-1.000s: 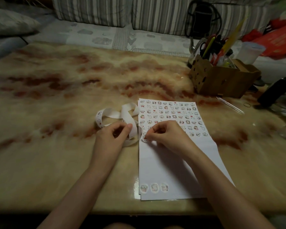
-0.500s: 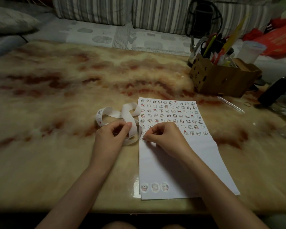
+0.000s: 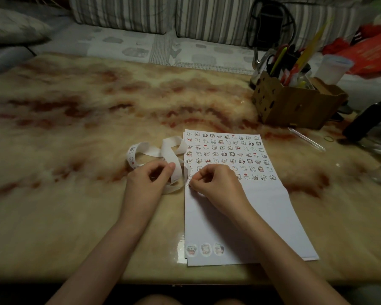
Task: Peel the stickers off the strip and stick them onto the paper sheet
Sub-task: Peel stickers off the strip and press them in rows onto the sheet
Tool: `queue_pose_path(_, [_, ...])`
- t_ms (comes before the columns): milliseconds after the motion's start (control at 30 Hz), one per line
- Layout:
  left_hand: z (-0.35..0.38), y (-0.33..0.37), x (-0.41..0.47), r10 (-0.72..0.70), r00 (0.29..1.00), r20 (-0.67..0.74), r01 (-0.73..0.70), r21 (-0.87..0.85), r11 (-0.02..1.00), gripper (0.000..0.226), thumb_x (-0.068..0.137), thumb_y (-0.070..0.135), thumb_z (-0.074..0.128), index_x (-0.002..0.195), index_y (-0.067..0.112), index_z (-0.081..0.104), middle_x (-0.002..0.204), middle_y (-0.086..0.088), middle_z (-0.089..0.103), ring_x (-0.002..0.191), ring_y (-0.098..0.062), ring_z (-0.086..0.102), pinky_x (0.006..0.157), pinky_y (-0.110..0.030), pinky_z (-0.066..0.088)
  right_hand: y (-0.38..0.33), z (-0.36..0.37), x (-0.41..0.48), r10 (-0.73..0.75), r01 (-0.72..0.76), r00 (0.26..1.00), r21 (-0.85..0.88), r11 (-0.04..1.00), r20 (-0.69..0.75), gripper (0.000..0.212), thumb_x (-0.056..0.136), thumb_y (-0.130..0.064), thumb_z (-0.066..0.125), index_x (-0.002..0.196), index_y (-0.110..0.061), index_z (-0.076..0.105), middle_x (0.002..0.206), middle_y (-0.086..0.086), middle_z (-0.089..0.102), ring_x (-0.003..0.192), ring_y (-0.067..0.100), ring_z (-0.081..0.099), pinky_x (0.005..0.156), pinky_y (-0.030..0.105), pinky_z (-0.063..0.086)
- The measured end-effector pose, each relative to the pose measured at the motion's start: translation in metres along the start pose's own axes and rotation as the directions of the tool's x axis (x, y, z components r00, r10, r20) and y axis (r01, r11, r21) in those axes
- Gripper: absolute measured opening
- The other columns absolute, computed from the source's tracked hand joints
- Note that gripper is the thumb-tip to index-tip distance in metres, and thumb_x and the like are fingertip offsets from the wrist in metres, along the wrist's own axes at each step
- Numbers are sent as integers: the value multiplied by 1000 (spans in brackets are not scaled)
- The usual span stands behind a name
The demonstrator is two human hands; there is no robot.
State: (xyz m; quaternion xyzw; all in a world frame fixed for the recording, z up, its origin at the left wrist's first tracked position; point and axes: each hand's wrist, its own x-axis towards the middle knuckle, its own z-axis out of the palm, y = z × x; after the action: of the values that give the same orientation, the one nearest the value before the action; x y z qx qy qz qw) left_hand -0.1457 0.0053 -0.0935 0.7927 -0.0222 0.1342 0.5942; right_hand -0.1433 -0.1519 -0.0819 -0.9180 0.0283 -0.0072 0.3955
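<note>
– Fingers (image 3: 196,178) of the right hand (image 3: 216,186): how do they sit?
– Curled, tips bunched together and pressed down at the left edge of the paper sheet (image 3: 240,219), on a small sticker (image 3: 189,185) that they mostly hide.
– And the left hand (image 3: 146,183)?
– Thumb and fingers are closed on the strip (image 3: 169,150), pinching one band of it just left of the sheet.
– What does the strip look like?
– It is a long, narrow white paper ribbon, smooth and thin, and it curls into loose loops that stand partly on edge. A few printed pictures show on the far-left loop. It lies on the surface (image 3: 75,133) against the sheet's left edge.
– Which way does the sheet run?
– It is flat, white and rectangular, and its long axis points away from the person. Rows of tiny cartoon stickers (image 3: 227,153) fill the far end. The middle is bare, and three larger round stickers (image 3: 205,249) sit at the near-left corner.
– What is the surface like?
– It is glossy, cream stone veined with rust red.
– Anything else?
– An open cardboard box (image 3: 295,108) holding pens (image 3: 278,60) stands beyond the sheet to the right, and a striped sofa (image 3: 123,14) runs behind.
</note>
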Motion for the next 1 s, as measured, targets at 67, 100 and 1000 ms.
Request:
queue_pose_path(67, [0, 0, 0, -2, 1000, 1, 2, 1, 1000, 19, 88, 16, 64, 69, 13, 67, 64, 2, 65, 59, -3, 54, 62, -16, 43, 0, 0, -1, -3, 3, 1000, -8, 1000, -2, 6, 76, -24, 67, 74, -19, 69, 64, -7, 65, 69, 11, 61, 65, 29, 45])
queue_pose_path(100, [0, -1, 0, -6, 1000, 2, 6, 0, 1000, 19, 88, 16, 64, 69, 13, 67, 64, 3, 65, 59, -3, 54, 62, -16, 43, 1, 0, 0, -6, 6, 1000, -3, 1000, 1, 7, 76, -25, 69, 74, -18, 69, 64, -7, 65, 68, 11, 61, 65, 29, 44])
queue_pose_path(1000, [0, 1, -1, -13, 1000, 1, 13, 16, 1000, 19, 88, 17, 63, 71, 11, 68, 69, 3, 67, 61, -1, 55, 62, -11, 41, 8, -2, 3, -28, 28, 1000, 104, 994, 5, 27, 74, -28, 76, 87, -19, 54, 64, -6, 58, 64, 12, 54, 64, 32, 41])
